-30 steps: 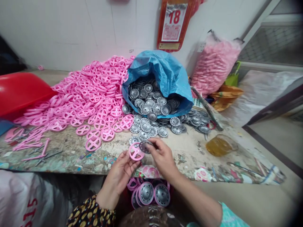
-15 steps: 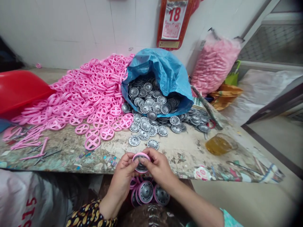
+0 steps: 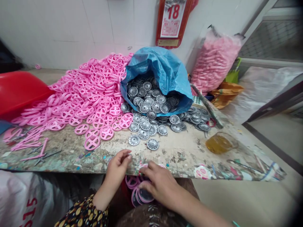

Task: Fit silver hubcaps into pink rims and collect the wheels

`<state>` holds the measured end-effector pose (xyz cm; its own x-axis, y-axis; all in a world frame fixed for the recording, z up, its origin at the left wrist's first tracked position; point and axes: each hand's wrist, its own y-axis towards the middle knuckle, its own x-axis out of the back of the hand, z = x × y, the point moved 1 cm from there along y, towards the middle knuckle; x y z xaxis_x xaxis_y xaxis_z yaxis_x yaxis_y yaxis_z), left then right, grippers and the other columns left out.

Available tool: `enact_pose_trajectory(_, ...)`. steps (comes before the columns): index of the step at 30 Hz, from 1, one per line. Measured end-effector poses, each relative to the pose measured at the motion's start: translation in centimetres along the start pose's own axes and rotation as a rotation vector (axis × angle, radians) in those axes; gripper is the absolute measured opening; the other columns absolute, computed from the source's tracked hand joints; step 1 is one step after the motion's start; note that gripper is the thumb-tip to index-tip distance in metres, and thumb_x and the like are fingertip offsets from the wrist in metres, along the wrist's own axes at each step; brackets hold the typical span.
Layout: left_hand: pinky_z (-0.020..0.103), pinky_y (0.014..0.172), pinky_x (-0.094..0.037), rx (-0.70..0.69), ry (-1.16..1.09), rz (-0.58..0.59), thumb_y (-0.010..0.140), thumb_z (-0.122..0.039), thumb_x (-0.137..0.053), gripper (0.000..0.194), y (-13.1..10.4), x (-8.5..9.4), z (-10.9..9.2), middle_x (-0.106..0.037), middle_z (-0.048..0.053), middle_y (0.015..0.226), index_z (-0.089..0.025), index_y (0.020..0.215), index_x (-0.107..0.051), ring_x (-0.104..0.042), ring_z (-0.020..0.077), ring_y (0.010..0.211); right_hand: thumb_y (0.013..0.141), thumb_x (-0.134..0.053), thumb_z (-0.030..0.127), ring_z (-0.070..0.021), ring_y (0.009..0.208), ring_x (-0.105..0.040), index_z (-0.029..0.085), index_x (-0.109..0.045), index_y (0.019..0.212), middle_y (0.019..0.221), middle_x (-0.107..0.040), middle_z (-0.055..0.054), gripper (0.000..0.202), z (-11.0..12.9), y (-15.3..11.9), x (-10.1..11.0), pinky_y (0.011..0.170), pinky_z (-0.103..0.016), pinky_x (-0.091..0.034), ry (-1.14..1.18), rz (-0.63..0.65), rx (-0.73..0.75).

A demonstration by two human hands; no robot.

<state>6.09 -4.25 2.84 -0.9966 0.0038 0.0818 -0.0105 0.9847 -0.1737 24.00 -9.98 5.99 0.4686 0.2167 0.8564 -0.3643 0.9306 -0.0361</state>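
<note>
My left hand (image 3: 119, 165) is raised at the table's front edge, its fingers loosely bent, with nothing visible in it. My right hand (image 3: 159, 183) is lower, over several pink-rimmed toy wheels (image 3: 135, 197) gathered at my lap. Its thumb and fingers are apart, and the thumb lies over one of those wheels; the palm side is hidden. Beyond my hands, loose grey hubcap discs (image 3: 152, 144) lie on the table. More discs spill from a blue plastic bag (image 3: 175, 78). Left of it is a large heap of pink wheel rims (image 3: 92, 94).
A red scoop-like container (image 3: 21, 91) stands at the far left, above pink and grey sticks (image 3: 41, 154). Toward the right are a glass of amber liquid (image 3: 219, 143) and a bar (image 3: 208, 108). Behind stands a clear bag of pink parts (image 3: 215, 63). A white sack (image 3: 26, 198) is below left.
Both hands held a pink-rimmed wheel together; now they are apart. The left moved slightly left, and the right went down to the wheels at my lap.
</note>
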Motion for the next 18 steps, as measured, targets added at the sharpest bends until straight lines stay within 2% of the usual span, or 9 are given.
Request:
enact_pose_trajectory(2,0.028,0.066,-0.047,-0.123,0.15,-0.047,0.071,-0.034,-0.064,0.025,0.9,0.7,0.2,-0.067,0.005,0.086,-0.021,0.091,-0.068,-0.06,0.021,0.081,0.089,-0.052,0.036,-0.0191,0.083,-0.054,0.023,-0.062,0.108,0.094,-0.058,-0.006,0.024,-0.1,0.8,0.6,0.069,-0.028,-0.04,-0.087,-0.094,-0.012)
enact_pose_trajectory(4,0.031,0.074,-0.046,-0.271,0.373,-0.103,0.076,-0.031,-0.058,0.021,1.9,1.8,0.0,-0.067,0.005,0.089,-0.023,0.091,-0.069,-0.06,0.0214,0.084,0.094,-0.043,0.032,-0.0205,0.086,-0.052,0.02,-0.064,0.101,0.09,-0.059,-0.007,0.025,-0.3,2.4,1.3,0.076,-0.031,-0.039,-0.159,-0.163,0.005)
enact_pose_trajectory(7,0.034,0.078,-0.043,-0.419,0.756,-0.222,0.082,-0.027,-0.047,0.027,3.4,3.8,-0.8,-0.063,0.007,0.092,-0.021,0.096,-0.069,-0.058,0.0234,0.088,0.095,-0.038,0.027,-0.0229,0.09,-0.049,0.018,-0.064,0.101,0.093,-0.062,-0.009,0.028,-0.4,5.4,1.8,0.082,-0.036,-0.038,-0.267,-0.177,0.078)
enact_pose_trajectory(10,0.038,0.079,-0.041,-0.432,1.115,-0.341,0.083,-0.023,-0.042,0.034,4.9,5.5,-1.6,-0.059,0.013,0.09,-0.017,0.104,-0.068,-0.054,0.0288,0.09,0.092,-0.038,0.019,-0.0276,0.107,-0.045,0.018,-0.053,0.123,0.12,-0.058,-0.009,0.035,-0.4,8.5,1.5,0.087,-0.04,-0.037,-0.364,-0.138,0.12)
enact_pose_trajectory(13,0.04,0.075,-0.04,-0.368,1.365,-0.358,0.083,-0.025,-0.043,0.036,6.4,6.4,-2.1,-0.056,0.015,0.09,-0.018,0.108,-0.067,-0.051,0.0312,0.089,0.088,-0.037,0.013,-0.0328,0.128,-0.03,0.012,-0.04,0.136,0.139,-0.043,-0.011,0.048,-0.5,11.1,0.5,0.1,-0.05,-0.027,-0.449,-0.073,0.147)
enact_pose_trajectory(15,0.039,0.074,-0.039,-0.345,1.447,-0.335,0.084,-0.027,-0.043,0.033,7.1,6.7,-2.2,-0.055,0.015,0.089,-0.018,0.103,-0.069,-0.05,0.0307,0.087,0.088,-0.037,0.011,-0.0342,0.132,-0.022,0.009,-0.039,0.136,0.14,-0.041,-0.014,0.049,-0.7,12.0,0.0,0.105,-0.055,-0.015,-0.49,-0.037,0.17)
enact_pose_trajectory(17,0.038,0.074,-0.038,-0.363,1.464,-0.322,0.084,-0.027,-0.044,0.031,7.3,6.8,-2.2,-0.055,0.014,0.088,-0.017,0.096,-0.07,-0.05,0.0297,0.087,0.088,-0.038,0.012,-0.0334,0.13,-0.026,0.01,-0.042,0.134,0.133,-0.049,-0.014,0.046,-0.6,12.2,-0.2,0.106,-0.057,-0.011,-0.502,-0.023,0.186)
enact_pose_trajectory(18,0.038,0.074,-0.038,-0.391,1.448,-0.321,0.084,-0.026,-0.044,0.029,7.1,6.8,-2.2,-0.056,0.014,0.088,-0.017,0.094,-0.07,-0.05,0.0293,0.087,0.088,-0.041,0.014,-0.0325,0.125,-0.032,0.012,-0.044,0.132,0.126,-0.054,-0.013,0.044,-0.5,12.0,0.0,0.106,-0.056,-0.012,-0.494,-0.025,0.187)
